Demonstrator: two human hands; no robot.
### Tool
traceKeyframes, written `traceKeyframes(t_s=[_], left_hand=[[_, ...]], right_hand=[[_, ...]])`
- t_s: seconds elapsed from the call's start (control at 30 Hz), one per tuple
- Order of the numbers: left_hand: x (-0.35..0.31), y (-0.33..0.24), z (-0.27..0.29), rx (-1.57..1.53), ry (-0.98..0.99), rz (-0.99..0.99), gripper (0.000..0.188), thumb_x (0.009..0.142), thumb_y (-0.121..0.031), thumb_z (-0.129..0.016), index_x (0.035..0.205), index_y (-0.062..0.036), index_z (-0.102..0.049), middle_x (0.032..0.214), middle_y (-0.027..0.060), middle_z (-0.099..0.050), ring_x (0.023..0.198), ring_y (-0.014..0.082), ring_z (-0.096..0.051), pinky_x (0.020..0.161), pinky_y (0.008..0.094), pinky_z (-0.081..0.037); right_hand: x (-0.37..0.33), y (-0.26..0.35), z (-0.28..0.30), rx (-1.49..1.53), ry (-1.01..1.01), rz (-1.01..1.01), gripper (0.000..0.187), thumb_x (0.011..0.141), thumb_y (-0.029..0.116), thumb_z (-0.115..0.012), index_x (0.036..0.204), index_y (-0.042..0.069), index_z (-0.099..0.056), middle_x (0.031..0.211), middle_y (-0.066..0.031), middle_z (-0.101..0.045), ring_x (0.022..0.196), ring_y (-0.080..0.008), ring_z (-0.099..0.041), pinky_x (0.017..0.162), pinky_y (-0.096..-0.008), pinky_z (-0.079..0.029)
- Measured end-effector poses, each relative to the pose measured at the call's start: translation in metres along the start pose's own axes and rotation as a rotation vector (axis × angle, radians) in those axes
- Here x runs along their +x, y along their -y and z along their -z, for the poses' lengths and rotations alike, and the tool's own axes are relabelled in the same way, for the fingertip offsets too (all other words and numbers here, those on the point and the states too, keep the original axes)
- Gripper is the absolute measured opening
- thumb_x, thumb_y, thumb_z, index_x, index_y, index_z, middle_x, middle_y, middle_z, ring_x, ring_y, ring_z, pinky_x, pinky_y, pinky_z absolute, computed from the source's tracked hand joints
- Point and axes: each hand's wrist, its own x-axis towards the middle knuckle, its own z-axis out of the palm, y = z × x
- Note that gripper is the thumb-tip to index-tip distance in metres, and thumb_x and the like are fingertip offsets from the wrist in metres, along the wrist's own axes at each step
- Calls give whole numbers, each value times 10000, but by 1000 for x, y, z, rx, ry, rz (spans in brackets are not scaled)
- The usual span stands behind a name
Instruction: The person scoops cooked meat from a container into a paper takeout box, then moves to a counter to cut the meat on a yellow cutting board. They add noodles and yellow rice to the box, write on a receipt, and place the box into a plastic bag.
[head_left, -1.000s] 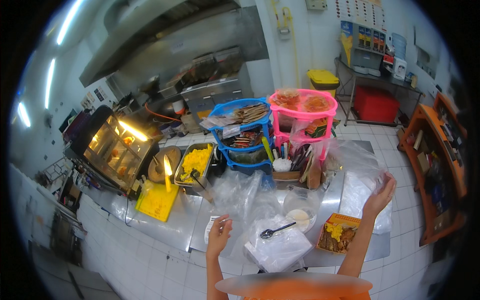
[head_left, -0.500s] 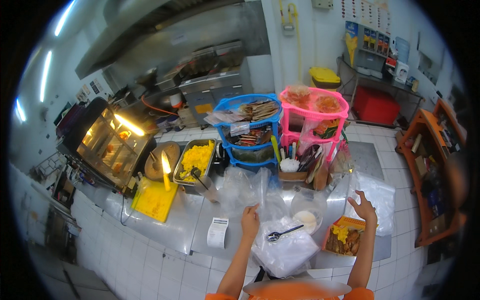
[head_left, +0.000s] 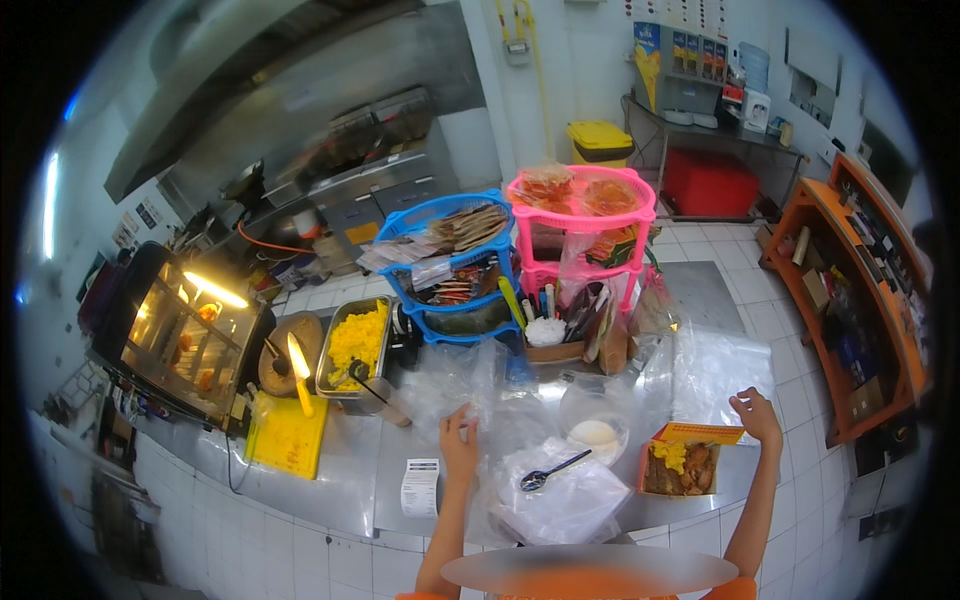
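My left hand (head_left: 459, 442) is at the near edge of a clear plastic bag (head_left: 440, 385); its fingers are bent but apart, and I see nothing held. To the right, my right hand (head_left: 759, 415) is raised above the table with fingers apart and nothing in them, beside the lid of an open food box (head_left: 652, 485). That box holds yellow rice (head_left: 668, 457) and browned pieces of meat (head_left: 697, 472). Between my hands, a black plastic spoon (head_left: 537, 479) lies on a stack of clear bags (head_left: 570, 510). Behind it, a clear bag holds something white and round (head_left: 593, 436).
Blue (head_left: 445, 213) and pink (head_left: 585, 203) tiered baskets stand at the back. A tray of yellow rice (head_left: 357, 340), a yellow cutting board (head_left: 283, 440) with a knife, and a lit warming cabinet (head_left: 185, 345) are left. A receipt (head_left: 420, 487) lies near my left forearm; plastic sheets (head_left: 720, 370) lie right.
The view has shifted, so the scene sits further left. My left hand has moved slightly left along the plastic bag. The right hand has moved right, away from the food box, its fingers more bent.
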Motion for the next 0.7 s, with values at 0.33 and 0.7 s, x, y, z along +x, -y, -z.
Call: traceKeyframes(t_s=[0.33, 0.7], left_hand=[[-74, -32, -13, 350, -194, -61, 408, 919, -127, -585, 1298, 1, -506, 1304, 191, -498, 1203, 393, -469, 1042, 460, -342], [-193, -116, -84, 702, -507, 100, 401, 846, -83, -564, 1235, 4, -522, 1234, 202, -548, 1199, 383, -461, 1028, 473, -320]], right_hand=[[121, -135, -17, 284, 394, 206, 257, 861, 217, -684, 1028, 22, -676, 945, -114, -706, 877, -221, -670, 765, -321, -533], [89, -173, -87, 104, 48, 618, 247, 548, 161, -784, 677, 87, -587, 787, -130, -565, 932, -344, -536, 1013, -493, -390]])
